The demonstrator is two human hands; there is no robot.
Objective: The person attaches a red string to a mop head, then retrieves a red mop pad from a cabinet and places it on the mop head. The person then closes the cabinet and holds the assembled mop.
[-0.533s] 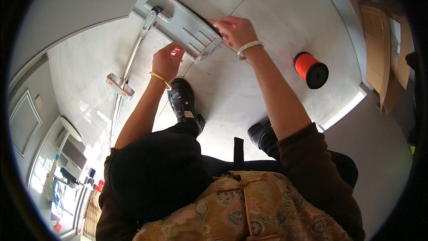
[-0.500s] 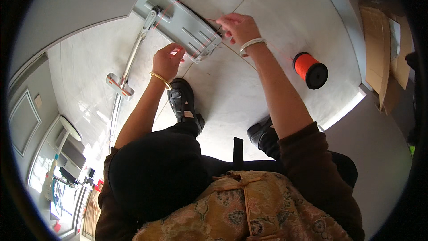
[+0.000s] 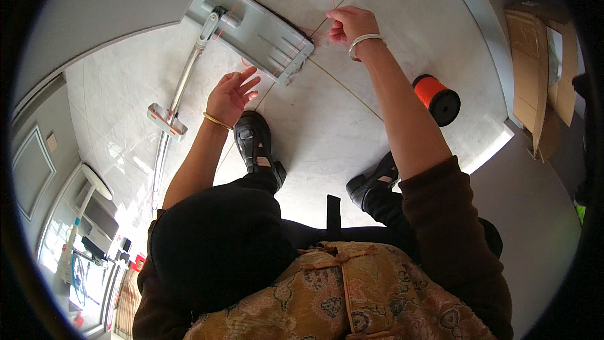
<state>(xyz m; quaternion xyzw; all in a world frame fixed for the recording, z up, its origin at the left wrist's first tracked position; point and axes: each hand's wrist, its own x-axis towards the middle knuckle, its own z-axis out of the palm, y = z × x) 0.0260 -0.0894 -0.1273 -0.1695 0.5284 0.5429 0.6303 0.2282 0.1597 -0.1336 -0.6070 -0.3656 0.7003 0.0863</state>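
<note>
I'm seeing thread [image 3: 236,6] crossing the mop [image 3: 264,33] at eleven, one loop slack; left hand [image 3: 230,94] spread, right hand [image 3: 354,26] seemingly pinching thread.

red thread [image 3: 308,29], right corner of mop head [image 3: 259,33]: too fine to trace | mop pole [image 3: 189,70]: lower end unclear

L hand [image 3: 229,96] half-curled; R hand [image 3: 356,26] fwd, pinching.

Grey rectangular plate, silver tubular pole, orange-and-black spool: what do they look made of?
Grey rectangular plate: likely moulded plastic, satin; raised ribs show.
Silver tubular pole: probably metal, polished, from bright streaks; metallic-coated plastic possible.
Orange-and-black spool: near flange looks like black plastic, smooth; bright orange winding could be synthetic line, fibre unclear.
</note>
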